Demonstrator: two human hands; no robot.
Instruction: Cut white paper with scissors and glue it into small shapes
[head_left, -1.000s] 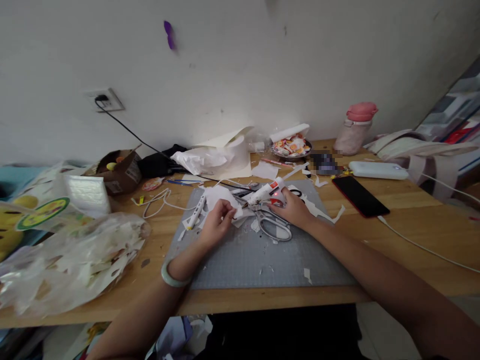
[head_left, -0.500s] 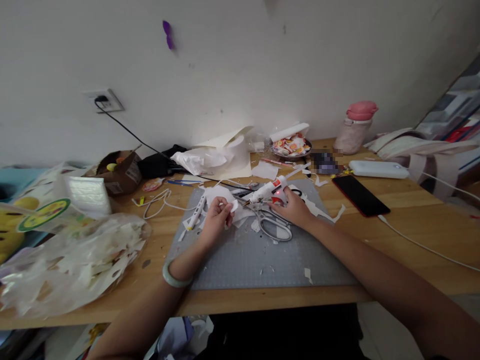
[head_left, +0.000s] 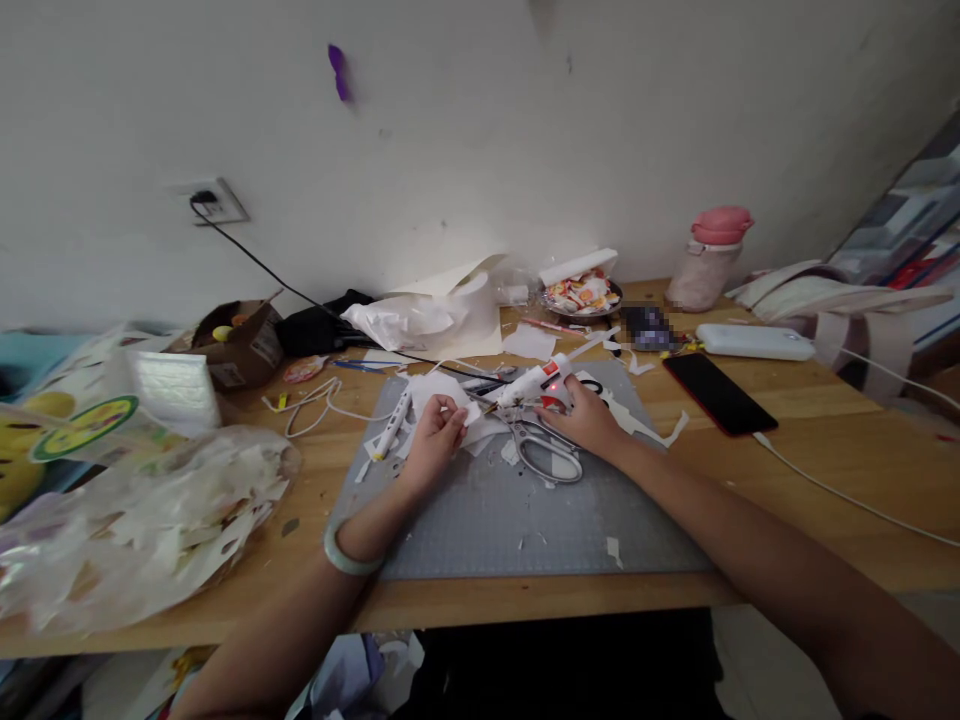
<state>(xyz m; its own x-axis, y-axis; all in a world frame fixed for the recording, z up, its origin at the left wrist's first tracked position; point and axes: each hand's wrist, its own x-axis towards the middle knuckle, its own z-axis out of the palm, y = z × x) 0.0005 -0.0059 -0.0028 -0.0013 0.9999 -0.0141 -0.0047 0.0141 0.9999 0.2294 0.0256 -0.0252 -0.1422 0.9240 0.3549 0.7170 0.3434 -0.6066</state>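
My left hand [head_left: 433,443] has its grip pinched shut on a small white paper piece [head_left: 466,412], held just above the grey cutting mat [head_left: 525,520]. My right hand [head_left: 589,420] is wrapped closed around the handle of the white glue gun [head_left: 534,381], red light on, nozzle pointing toward 9 o'clock and almost touching the paper.

To do this well, I judge the paper should stay pinched by its near edge, fingertips back from the nozzle, and the gun tilted low so only the tip meets the paper.

Room is tight. The scissors [head_left: 550,453] lie just at 6 o'clock of the gun, nearly under my right wrist, and a white pen [head_left: 394,424] sits at 9 o'clock of the left hand among scraps. The gun's black cord [head_left: 315,300] runs off toward 10 o'clock to the wall socket [head_left: 210,203], so pulling back could tug it. The near half of the mat is the open ground; the phone [head_left: 718,392] lies well apart at 3 o'clock, the counter [head_left: 825,440] edge close to me.
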